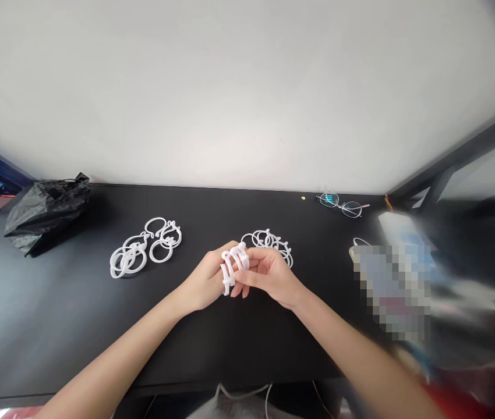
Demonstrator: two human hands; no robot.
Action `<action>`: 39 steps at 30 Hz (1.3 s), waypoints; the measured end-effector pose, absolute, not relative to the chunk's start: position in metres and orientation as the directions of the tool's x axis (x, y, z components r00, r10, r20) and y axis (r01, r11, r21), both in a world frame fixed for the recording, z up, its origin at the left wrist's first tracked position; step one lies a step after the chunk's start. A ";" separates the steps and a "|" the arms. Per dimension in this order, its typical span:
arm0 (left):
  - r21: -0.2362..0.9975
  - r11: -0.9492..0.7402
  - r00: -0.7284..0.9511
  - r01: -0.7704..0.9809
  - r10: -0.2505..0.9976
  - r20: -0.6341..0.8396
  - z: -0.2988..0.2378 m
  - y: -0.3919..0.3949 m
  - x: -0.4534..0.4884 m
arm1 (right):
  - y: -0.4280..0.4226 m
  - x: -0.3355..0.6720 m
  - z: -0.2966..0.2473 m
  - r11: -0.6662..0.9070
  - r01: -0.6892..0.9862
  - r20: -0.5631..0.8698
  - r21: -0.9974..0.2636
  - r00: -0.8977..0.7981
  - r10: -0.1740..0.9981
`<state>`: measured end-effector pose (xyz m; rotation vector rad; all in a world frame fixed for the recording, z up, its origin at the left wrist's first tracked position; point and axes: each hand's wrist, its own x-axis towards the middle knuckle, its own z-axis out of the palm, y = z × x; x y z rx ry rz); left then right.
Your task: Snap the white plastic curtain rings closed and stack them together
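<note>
A matt black table meets a plain white wall. At its middle, the left hand is curled closed with a bunch of white rings threaded over its fingers. The right hand pinches that bunch from the right. The rings look like thin, smooth plastic hoops, probably light, stiff and slippery, and best gripped across the rim. A second ring pile lies to the left.
</note>
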<state>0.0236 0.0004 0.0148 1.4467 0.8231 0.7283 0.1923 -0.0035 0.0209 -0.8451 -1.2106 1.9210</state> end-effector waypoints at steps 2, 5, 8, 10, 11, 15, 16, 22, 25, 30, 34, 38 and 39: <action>0.999 -0.001 0.569 0.043 0.822 -0.023 0.014 -0.001 0.026 | -0.005 0.190 0.019 -0.322 -0.198 -0.175 -0.926 -0.532 0.829; 0.999 -0.011 0.591 0.049 0.806 -0.020 0.013 -0.002 0.027 | -0.005 0.189 0.018 -0.319 -0.179 -0.183 -0.931 -0.527 0.830; 0.998 0.011 0.571 0.067 0.820 -0.047 0.012 0.000 0.025 | -0.005 0.193 0.019 -0.293 -0.154 -0.147 -0.944 -0.597 0.789; 0.995 0.010 0.539 0.095 0.840 -0.060 0.011 0.002 0.024 | -0.006 0.196 0.021 -0.272 -0.129 -0.130 -0.954 -0.637 0.760; 0.993 0.001 0.526 0.114 0.848 -0.061 0.010 0.003 0.024 | -0.006 0.196 0.021 -0.264 -0.118 -0.131 -0.957 -0.637 0.760; 0.983 -0.044 0.539 0.179 0.840 -0.061 0.009 0.004 0.023 | -0.009 0.192 0.021 -0.279 -0.113 -0.171 -0.954 -0.559 0.812; 0.976 -0.065 0.543 0.206 0.838 -0.059 0.009 0.004 0.022 | -0.009 0.190 0.020 -0.282 -0.113 -0.180 -0.953 -0.539 0.823; 0.763 -0.380 0.530 0.522 0.846 0.059 0.011 0.006 0.017 | -0.006 0.188 0.016 -0.322 -0.089 -0.227 -0.943 -0.535 0.814; 0.776 -0.396 0.607 0.491 0.794 0.022 0.014 0.007 0.013 | -0.002 0.194 0.018 -0.364 -0.075 -0.218 -0.928 -0.681 0.699; 0.849 -0.376 0.685 0.370 0.728 0.023 0.016 0.008 0.014 | -0.001 0.200 0.019 -0.421 -0.127 -0.165 -0.898 -0.790 0.591; 0.788 -0.451 0.684 0.419 0.728 0.052 0.011 0.008 0.016 | -0.003 0.195 0.016 -0.451 -0.067 -0.252 -0.890 -0.752 0.609; 0.823 -0.397 0.643 0.407 0.764 0.051 0.012 0.011 0.013 | -0.009 0.186 0.014 -0.294 -0.068 -0.200 -0.953 -0.589 0.783; 0.850 -0.369 0.641 0.375 0.766 0.050 0.013 0.013 0.012 | -0.012 0.183 0.013 -0.210 -0.079 -0.138 -0.974 -0.528 0.838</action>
